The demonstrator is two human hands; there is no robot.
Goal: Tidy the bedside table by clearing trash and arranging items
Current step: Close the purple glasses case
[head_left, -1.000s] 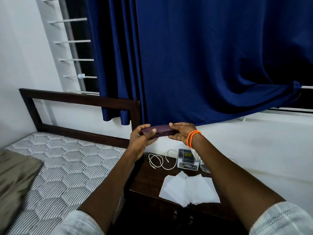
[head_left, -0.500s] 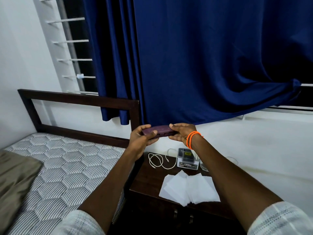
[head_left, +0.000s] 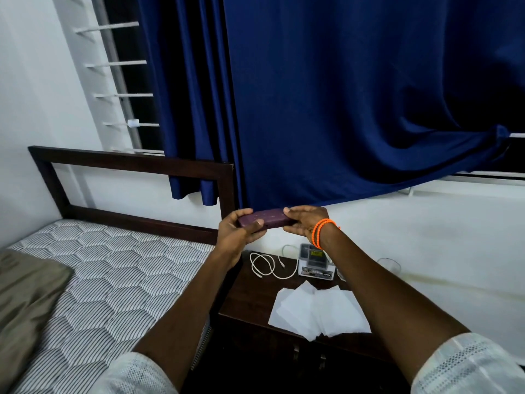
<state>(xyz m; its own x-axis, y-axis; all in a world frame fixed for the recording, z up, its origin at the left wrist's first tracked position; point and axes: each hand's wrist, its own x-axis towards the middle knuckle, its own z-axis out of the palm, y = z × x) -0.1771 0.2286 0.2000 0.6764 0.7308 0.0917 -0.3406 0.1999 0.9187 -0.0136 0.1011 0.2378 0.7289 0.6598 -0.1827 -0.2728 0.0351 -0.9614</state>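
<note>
Both hands hold a purple case (head_left: 265,221) up in the air above the counter (head_left: 250,297). The left hand (head_left: 237,237) fingers curl around one end. The right hand (head_left: 305,223) fingers grip the other end. White papers (head_left: 318,315) and a white cord (head_left: 267,265) lie on the counter.

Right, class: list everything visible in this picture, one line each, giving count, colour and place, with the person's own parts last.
case: one, maroon, held above the table
bedside table: one, dark brown, beside the bed
cable: one, white, coiled at table back
small box: one, white-grey, table back
glass: one, clear, table's right
paper sheets: several, white, table front
curtain: one, blue, over window
bed: one, striped mattress, left
left hand: grips case
right hand: grips case, orange bracelet
</note>
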